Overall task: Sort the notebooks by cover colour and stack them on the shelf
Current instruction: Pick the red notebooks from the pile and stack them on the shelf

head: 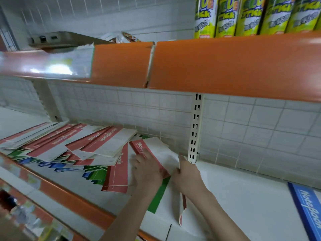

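Observation:
A loose pile of notebooks (97, 145) with red, green and blue cover bands spreads over the left of the white shelf (251, 197). My left hand (147, 171) lies with fingers spread on a red-banded notebook (157, 150) at the pile's right end. My right hand (188, 174) grips the right edge of that same notebook, thumb up by the slotted upright. A green-banded notebook (159, 195) lies under my left wrist. Another red-edged notebook (183, 211) sits beneath my right forearm. A blue notebook (307, 206) lies at the far right.
An orange-fronted upper shelf (225, 66) overhangs closely, carrying yellow-green glue stick boxes (251, 14). A white slotted upright (195, 127) stands against the tiled back wall. The lower shelf has an orange front lip (69, 195).

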